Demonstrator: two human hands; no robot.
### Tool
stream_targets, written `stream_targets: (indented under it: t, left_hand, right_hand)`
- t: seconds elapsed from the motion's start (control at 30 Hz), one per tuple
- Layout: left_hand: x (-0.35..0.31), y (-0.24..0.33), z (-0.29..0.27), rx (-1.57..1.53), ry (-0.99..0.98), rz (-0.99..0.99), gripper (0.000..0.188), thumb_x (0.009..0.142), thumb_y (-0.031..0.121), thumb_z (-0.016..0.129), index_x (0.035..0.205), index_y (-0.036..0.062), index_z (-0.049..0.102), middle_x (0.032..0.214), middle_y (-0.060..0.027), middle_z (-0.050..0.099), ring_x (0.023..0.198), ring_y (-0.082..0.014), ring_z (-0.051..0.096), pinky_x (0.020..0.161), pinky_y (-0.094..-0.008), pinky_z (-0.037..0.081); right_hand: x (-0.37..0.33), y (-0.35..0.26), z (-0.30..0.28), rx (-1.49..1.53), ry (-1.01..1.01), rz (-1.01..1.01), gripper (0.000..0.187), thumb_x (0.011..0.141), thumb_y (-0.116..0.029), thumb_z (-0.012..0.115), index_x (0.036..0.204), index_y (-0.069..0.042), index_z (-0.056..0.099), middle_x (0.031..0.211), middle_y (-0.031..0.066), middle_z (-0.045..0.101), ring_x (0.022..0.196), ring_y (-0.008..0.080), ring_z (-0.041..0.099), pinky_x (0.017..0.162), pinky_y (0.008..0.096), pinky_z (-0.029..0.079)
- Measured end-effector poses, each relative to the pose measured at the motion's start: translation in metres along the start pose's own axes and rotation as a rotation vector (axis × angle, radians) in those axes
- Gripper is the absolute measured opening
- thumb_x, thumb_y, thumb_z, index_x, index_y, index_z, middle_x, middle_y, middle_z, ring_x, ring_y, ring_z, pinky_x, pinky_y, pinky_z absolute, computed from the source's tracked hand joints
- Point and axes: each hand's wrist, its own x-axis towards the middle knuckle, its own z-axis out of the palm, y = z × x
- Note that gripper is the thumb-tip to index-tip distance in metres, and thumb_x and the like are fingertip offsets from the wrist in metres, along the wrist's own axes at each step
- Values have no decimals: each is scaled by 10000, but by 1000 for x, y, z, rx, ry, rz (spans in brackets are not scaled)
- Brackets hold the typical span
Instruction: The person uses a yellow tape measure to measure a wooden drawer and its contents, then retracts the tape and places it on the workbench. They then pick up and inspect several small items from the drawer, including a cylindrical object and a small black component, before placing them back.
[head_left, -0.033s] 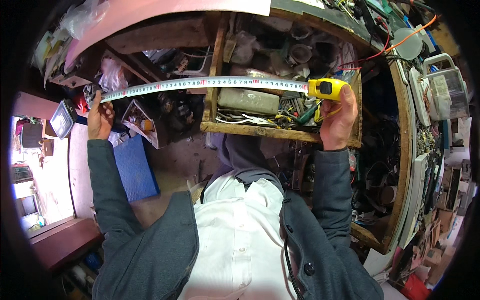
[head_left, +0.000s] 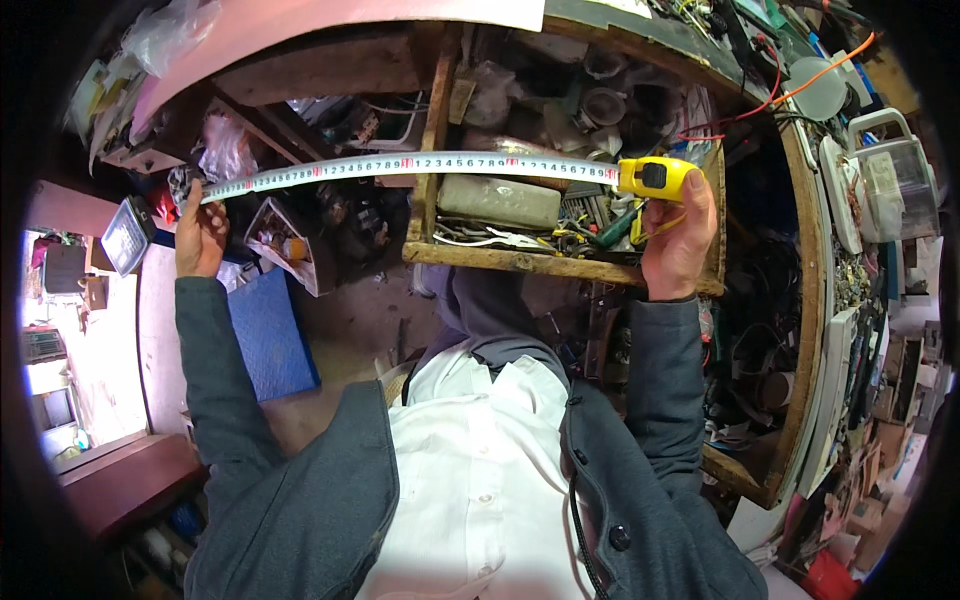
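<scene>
A yellow tape measure [head_left: 655,178] with a dark button sits in my right hand [head_left: 680,235], its fingers closed round the case and the thumb along its outer end. From the case the white blade [head_left: 400,166], marked in black and red, stretches leftward in a slight upward bow. My left hand [head_left: 201,238] pinches the blade's far end between thumb and fingers. Below the blade is an open wooden drawer [head_left: 520,261] crowded with tools, including a grey block-like case [head_left: 499,201], pliers with white handles [head_left: 485,238] and a green-handled tool [head_left: 615,228].
A blue flat panel [head_left: 270,335] leans below my left hand, near an open box [head_left: 285,247]. A pink-topped bench edge [head_left: 330,35] runs along the far side. On the right stand a wooden frame [head_left: 812,300] and a clear plastic container [head_left: 898,190]. Orange wire [head_left: 825,68] hangs upper right.
</scene>
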Motion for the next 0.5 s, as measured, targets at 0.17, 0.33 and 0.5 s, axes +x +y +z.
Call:
stream_targets:
  t: [0.17,0.33,0.5]
  left_hand:
    - [13,6,-26,-29,32,8,181,989,296,687,930,136,626,707,8,563,578,-90,524,489,-221,417]
    - [33,16,-94,-87,11,-87,156,1002,277,666,960,130,643,714,11,575,573,-87,522,452,-213,396]
    - [31,32,-94,19,78,-62,182,981,298,699,928,138,629,705,17,569,583,-85,531,463,-206,422]
  right_hand:
    - [-1,-1,0,18,19,-3,487,881,-489,745,1086,-72,600,832,-5,630,566,35,512,483,178,377]
    - [-1,0,-2,15,2,9,470,893,-490,736,1081,-81,600,839,0,635,585,37,529,497,169,389]
    - [1,1,-5,29,12,-3,442,902,-475,730,1065,-84,603,843,-2,637,609,43,548,508,180,417]
